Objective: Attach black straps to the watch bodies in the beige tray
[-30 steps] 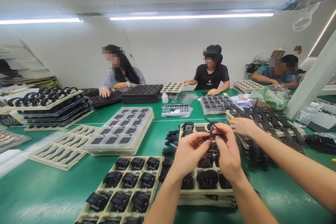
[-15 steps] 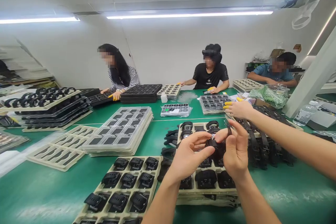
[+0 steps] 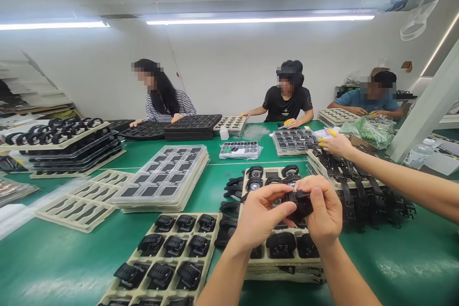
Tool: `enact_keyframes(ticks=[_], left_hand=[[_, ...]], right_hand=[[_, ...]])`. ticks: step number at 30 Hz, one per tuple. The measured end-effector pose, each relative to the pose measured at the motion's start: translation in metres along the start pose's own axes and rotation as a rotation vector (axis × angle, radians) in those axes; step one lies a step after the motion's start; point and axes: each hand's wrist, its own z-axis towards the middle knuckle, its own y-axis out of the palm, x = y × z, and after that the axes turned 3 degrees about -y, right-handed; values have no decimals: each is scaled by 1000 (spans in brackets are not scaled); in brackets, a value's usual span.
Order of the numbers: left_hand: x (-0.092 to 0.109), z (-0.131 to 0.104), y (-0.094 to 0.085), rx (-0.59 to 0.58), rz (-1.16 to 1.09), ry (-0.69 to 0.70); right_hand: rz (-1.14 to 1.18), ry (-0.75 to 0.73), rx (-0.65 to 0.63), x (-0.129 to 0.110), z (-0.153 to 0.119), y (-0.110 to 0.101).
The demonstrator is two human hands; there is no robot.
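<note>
black watch [image 3: 299,203] pinched between left hand [image 3: 263,215], right hand [image 3: 322,213], above tray [image 3: 287,260]

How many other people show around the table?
4: a person in stripes far left, one in black far middle, one in blue far right, and a co-worker's arm from the right; more may be out of frame.

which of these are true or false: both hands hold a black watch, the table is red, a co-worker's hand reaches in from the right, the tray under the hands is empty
1. Both the left hand and the right hand hold one black watch. True.
2. The table is red. False: it is green.
3. A co-worker's hand with yellow fingertip covers reaches in from the right. True.
4. The tray beneath the hands is empty. False: black watches sit in its pockets.
</note>
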Motion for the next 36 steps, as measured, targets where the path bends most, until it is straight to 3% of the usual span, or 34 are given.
enact_keyframes(ticks=[5, 14, 24, 31, 36], left_hand=[[5, -2, 1, 8, 16, -2], [2, 1, -3, 13, 36, 45], [8, -1, -12, 24, 177, 69], [6, 3, -15, 89, 5, 53], [0, 6, -15, 166, 51, 102]], right_hand=[[65, -79, -60, 2, 1, -2], [169, -40, -68, 6, 0, 0], [-238, -154, -197, 4, 3, -4], [-273, -179, -172, 6, 5, -5], [-322, -137, -256, 3, 10, -6]])
